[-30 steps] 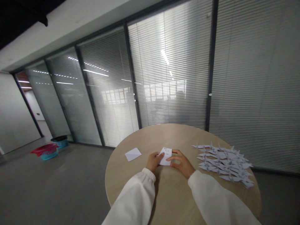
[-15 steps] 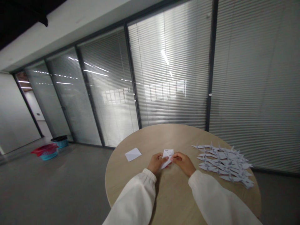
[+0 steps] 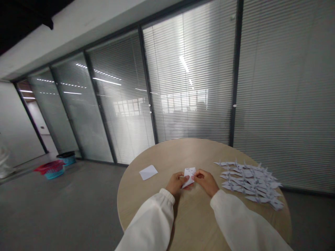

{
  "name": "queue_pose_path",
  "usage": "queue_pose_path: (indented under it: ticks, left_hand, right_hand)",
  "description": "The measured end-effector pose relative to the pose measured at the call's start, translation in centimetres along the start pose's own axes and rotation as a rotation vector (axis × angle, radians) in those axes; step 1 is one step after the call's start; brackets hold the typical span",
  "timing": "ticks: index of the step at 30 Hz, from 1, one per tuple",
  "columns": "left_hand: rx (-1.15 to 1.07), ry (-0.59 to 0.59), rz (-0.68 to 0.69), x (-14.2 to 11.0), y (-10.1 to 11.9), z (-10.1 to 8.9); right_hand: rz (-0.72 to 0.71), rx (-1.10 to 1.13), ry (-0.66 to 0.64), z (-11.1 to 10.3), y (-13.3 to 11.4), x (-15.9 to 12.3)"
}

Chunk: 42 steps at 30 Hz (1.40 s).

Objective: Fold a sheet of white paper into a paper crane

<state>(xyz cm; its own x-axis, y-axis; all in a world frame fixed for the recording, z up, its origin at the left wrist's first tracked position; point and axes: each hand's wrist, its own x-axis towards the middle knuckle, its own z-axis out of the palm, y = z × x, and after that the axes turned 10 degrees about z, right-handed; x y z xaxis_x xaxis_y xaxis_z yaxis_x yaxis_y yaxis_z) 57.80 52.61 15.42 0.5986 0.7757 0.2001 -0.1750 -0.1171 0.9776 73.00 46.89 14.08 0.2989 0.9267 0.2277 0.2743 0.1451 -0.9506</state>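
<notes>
A small folded white paper (image 3: 189,175) is held just above the round wooden table (image 3: 199,223), pinched from both sides. My left hand (image 3: 176,183) grips its left edge with closed fingers. My right hand (image 3: 207,181) pinches its right edge, fingers curled. Both arms wear white sleeves. A flat white paper square (image 3: 148,172) lies on the table to the left of my hands.
Several folded paper cranes (image 3: 248,181) are spread on the table's right side. Glass partitions with blinds (image 3: 188,87) stand behind the table. Red and blue baskets (image 3: 52,168) sit on the grey floor at far left.
The paper went from a wider flat sheet to a narrower folded shape. Both hands drew closer together and now pinch it.
</notes>
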Motion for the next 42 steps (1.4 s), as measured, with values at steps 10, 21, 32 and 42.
queue_pose_path:
  ticks: [10,21,32,42]
  left_hand:
    - [0.075,-0.065,0.023,-0.4,0.0,0.2]
    - [0.238,-0.059,0.083,-0.7,0.4,0.1]
    - [0.258,-0.142,0.079,-0.4,-0.1,0.3]
    - [0.235,0.086,0.199,-0.5,1.4,0.2]
  right_hand:
    - [-0.017,-0.009,0.062,0.2,-0.1,-0.2]
    - [0.004,0.105,-0.038,0.1,-0.2,-0.3]
    - [-0.004,0.252,-0.116,0.0,-0.7,-0.5]
    - [-0.013,0.157,0.046,-0.2,-0.7,-0.4]
